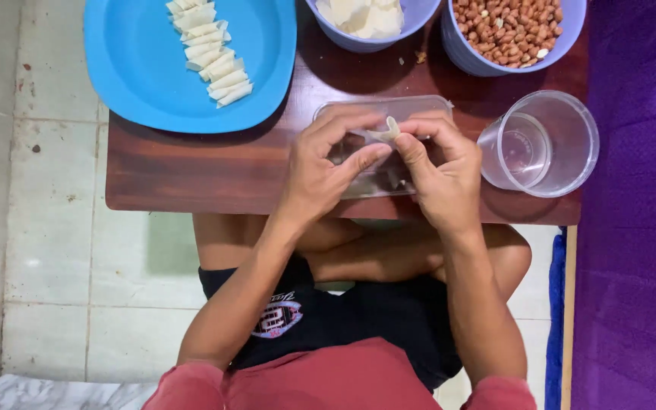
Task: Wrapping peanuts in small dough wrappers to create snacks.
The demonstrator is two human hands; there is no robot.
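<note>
Clear cup (540, 144) beside right hand (442, 171)

Glossy dark wood table (191, 171), smooth blue plastic plate (138, 68), clear plastic cup (563, 144), soft purple cloth (635, 228).

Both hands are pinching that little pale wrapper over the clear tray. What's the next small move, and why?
Probably finish the fold, then lay the piece at the near end of the row on the blue plate. Both the left hand and right hand pinch the wrapper, half-rolled, while finished rolls already line that plate.
</note>
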